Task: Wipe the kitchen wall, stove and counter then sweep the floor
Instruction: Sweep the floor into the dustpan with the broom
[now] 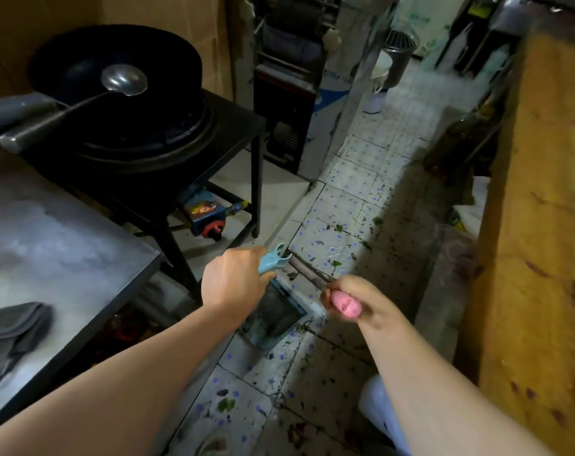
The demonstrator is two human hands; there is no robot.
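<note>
Over littered floor [345,205], left hand [233,278] grips dustpan handle [274,263].

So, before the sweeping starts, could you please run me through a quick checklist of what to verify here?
1. Left hand grips the blue dustpan handle: ok.
2. Right hand grips the pink-capped broom handle: ok.
3. Dustpan low at the floor, mouth towards the litter: cannot tell, blurred.
4. Green leaf scraps left on the tiled floor: not ok, plenty remain.
5. Broom head touching the floor: cannot tell, hidden.
6. Grey cloth set down on the steel counter, out of the way: ok.
</note>
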